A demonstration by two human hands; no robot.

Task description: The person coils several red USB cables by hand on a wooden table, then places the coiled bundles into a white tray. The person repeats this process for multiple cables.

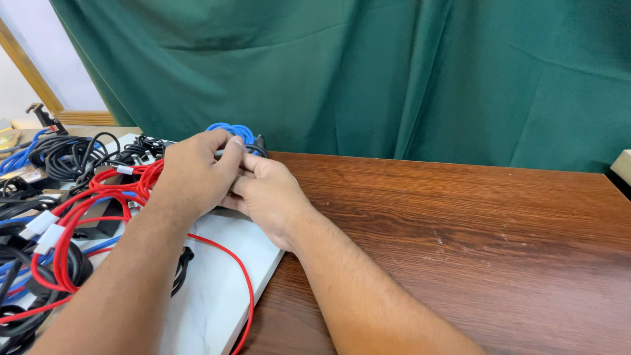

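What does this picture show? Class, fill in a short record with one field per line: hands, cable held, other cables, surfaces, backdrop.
hands: left hand and right hand meet, both gripping one bundle
cable held: coiled blue cable with a dark cable beside it
other cables: red cable looped at left; black cables piled behind
surfaces: white board on a wooden table
backdrop: green curtain

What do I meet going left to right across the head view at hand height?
Black cables → red cable → left hand → right hand → bare wooden table.
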